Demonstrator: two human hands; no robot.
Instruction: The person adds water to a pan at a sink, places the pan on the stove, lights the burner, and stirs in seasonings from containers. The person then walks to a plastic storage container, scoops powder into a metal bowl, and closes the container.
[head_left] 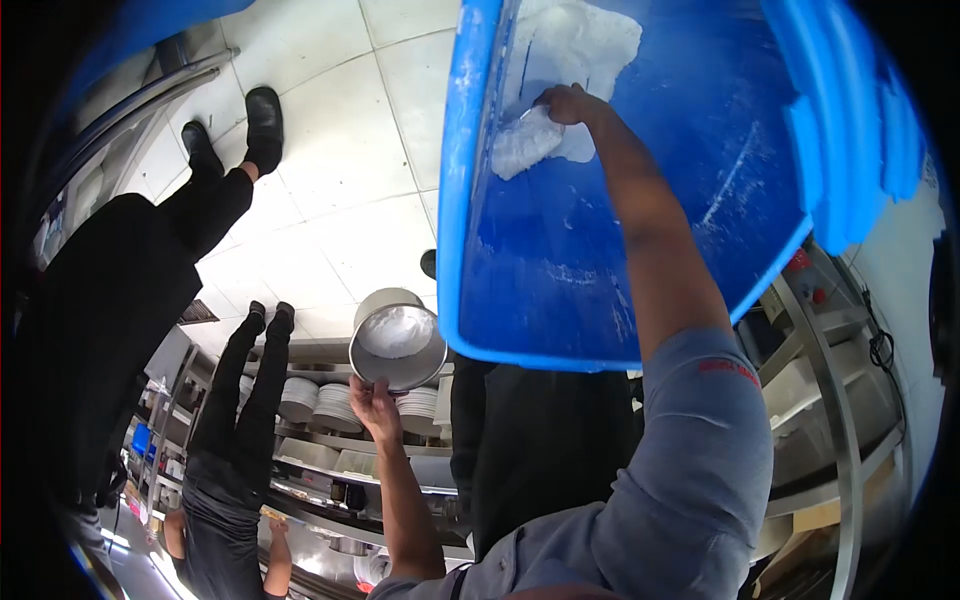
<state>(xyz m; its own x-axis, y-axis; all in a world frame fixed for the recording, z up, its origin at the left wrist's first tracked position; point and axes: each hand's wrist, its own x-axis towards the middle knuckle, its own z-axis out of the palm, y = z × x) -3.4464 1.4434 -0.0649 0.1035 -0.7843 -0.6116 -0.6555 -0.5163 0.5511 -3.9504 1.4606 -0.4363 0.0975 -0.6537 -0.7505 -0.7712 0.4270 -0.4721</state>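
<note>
A large blue bin [600,240] has white powder [590,35] at its far left inside. Reaching down into the bin, my right hand [572,104] is closed on the edge of a small scoop-like vessel [530,140], heaped with powder; its exact shape is hard to make out. Outside the bin, to its left, my left hand [375,408] grips the near rim of a round metal pot [385,298]. The pot is tilted toward me and holds some white powder.
Two other people in dark clothes [120,290] [240,440] stand at the left. Stacked white plates [340,407] sit on shelving beyond my left hand. A metal rack [825,400] is at the right, and pale floor tiles [330,130] lie left of the bin.
</note>
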